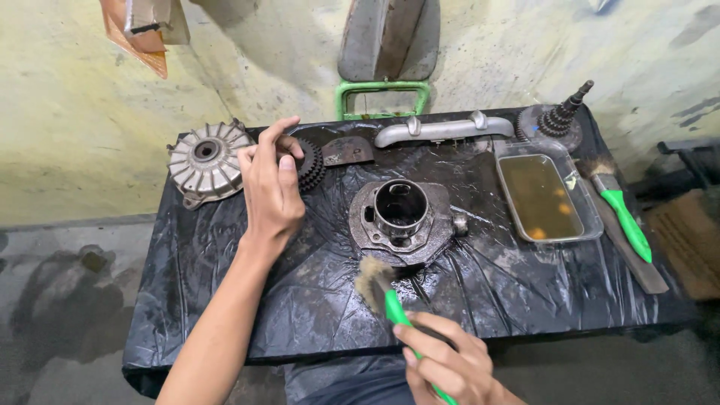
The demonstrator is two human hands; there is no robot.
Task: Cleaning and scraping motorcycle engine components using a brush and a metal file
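My right hand [450,364] grips a green-handled brush [384,294], bristles just short of the engine cylinder [403,221] sitting mid-counter [315,307] on black plastic sheet. My left hand [271,187] pinches a dark toothed gear [310,165] beside the finned drum [206,161]. I should probably steady the cylinder and work the bristles into its fins, wetting them from the tray of brownish fluid [541,196] at right.

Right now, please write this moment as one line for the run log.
left hand: on black gear | right hand: holds green-handled brush | bristles: beside metal cylinder | tray of brown liquid: right side
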